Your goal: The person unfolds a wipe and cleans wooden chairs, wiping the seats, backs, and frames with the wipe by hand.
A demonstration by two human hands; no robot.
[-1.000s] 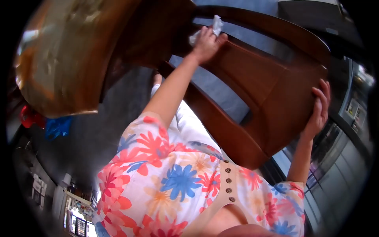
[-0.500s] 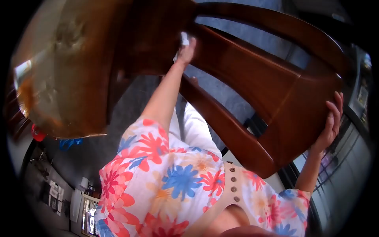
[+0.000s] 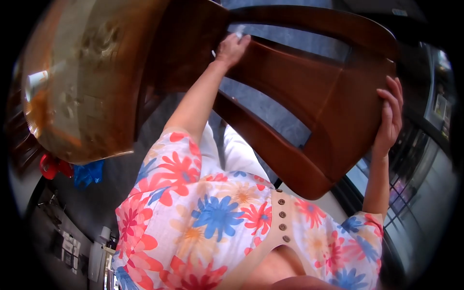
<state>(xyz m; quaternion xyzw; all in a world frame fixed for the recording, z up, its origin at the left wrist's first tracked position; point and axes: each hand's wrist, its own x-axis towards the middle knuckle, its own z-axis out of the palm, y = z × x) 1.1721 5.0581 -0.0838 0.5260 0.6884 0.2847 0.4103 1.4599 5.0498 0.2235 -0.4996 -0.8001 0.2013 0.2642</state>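
A dark brown wooden chair (image 3: 295,84) with a slatted back fills the upper middle of the head view. My left hand (image 3: 233,50) is closed on a crumpled white cloth (image 3: 239,32), pressed against the lower end of the middle slat, where the back meets the seat (image 3: 188,48). Only small white bits of the cloth show past the fingers. At the far end of the chair back, my right hand (image 3: 390,118) is wrapped round the edge of the top rail, fingers over the outer side.
A glossy golden-brown table (image 3: 96,104) stands to my left, close to the chair seat. Beyond its edge are a red object (image 3: 49,166) and a blue plastic bag (image 3: 88,173). On the right is a dark-framed glass panel (image 3: 411,179). Grey floor (image 3: 261,104) shows between the slats.
My left hand has shifted slightly up and right with the cloth and turned, showing more of its back. The chair back and my right hand sit further left in view.
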